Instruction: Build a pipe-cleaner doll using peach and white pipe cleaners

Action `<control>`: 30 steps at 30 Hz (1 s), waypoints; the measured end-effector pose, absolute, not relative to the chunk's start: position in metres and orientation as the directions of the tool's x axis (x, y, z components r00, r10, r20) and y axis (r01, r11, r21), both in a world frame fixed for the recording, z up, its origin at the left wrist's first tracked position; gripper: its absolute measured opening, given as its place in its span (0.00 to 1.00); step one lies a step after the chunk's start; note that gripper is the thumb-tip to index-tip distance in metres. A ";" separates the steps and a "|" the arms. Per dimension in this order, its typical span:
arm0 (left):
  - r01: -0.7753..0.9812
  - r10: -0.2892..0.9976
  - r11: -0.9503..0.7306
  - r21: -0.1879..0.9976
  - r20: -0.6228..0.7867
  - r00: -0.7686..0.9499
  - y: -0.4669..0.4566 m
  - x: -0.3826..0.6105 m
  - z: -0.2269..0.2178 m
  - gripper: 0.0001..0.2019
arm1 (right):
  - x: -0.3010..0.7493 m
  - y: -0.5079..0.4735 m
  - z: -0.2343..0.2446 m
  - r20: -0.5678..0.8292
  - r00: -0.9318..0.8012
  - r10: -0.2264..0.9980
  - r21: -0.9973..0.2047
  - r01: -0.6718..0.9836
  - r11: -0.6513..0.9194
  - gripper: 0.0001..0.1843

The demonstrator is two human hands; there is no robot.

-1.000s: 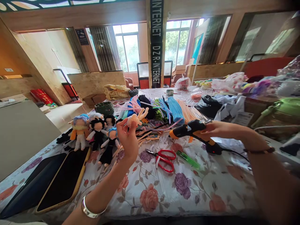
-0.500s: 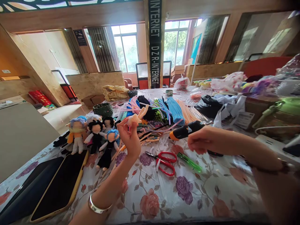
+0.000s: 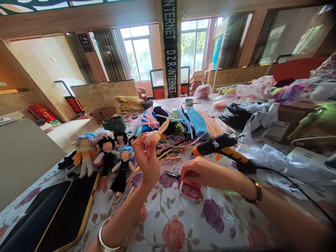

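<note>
My left hand [image 3: 147, 157] is raised above the table, its fingers pinched on a small peach pipe-cleaner figure [image 3: 156, 133]. My right hand [image 3: 199, 172] is down on the flowered tablecloth [image 3: 183, 224], fingers curled over the handles of the red scissors [image 3: 189, 187]. The orange and black glue gun [image 3: 223, 148] rests on the table just behind that hand, its cord trailing right.
Several finished yarn dolls [image 3: 105, 154] lie at the left, beside two dark phones [image 3: 60, 217]. Bundles of coloured pipe cleaners [image 3: 178, 122] and a dark basket [image 3: 114, 123] fill the middle. Plastic bags, paper and boxes [image 3: 262, 115] crowd the right.
My right hand let go of the glue gun, which now lies on the table, and moved down left onto the red scissors. The left hand kept the peach figure raised.
</note>
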State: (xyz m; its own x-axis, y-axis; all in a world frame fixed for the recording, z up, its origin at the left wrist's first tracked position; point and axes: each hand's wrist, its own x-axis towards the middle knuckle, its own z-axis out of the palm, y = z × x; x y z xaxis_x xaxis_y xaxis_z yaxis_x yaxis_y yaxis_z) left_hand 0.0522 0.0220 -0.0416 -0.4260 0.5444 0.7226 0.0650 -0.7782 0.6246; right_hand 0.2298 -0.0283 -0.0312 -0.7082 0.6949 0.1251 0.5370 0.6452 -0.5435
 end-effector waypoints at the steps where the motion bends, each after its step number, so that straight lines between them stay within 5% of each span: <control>1: 0.062 0.544 -0.780 0.622 0.724 -0.424 0.022 0.052 -0.041 0.13 | 0.228 -0.028 -0.034 0.149 -0.710 0.688 -0.552 0.518 0.654 0.08; 10: 0.019 0.547 -0.797 0.603 0.736 -0.399 0.020 0.053 -0.043 0.12 | 0.217 -0.032 -0.033 0.096 -0.758 0.645 -0.460 0.541 0.704 0.12; 14: 0.005 0.543 -0.808 0.589 0.748 -0.381 0.019 0.054 -0.044 0.11 | 0.219 -0.029 -0.037 0.196 -0.729 0.656 -0.478 0.513 0.713 0.10; 21: -0.030 0.582 -0.794 0.607 0.747 -0.322 0.014 0.059 -0.047 0.12 | 0.223 -0.030 -0.026 0.555 -0.300 0.776 -0.685 0.364 0.631 0.04; 30: -0.172 0.666 -0.746 0.643 0.727 -0.168 -0.006 0.070 -0.049 0.11 | 0.223 -0.033 -0.026 0.683 0.006 0.730 -0.712 0.226 0.664 0.02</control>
State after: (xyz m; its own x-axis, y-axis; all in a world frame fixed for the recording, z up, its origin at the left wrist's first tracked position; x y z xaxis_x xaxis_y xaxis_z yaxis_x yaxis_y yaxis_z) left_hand 0.0703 -0.0056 -0.0487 -0.1680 0.6655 0.7272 -0.1723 -0.7462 0.6431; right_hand 0.2229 -0.0329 -0.0263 0.0060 0.7305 0.6829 0.2261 0.6642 -0.7125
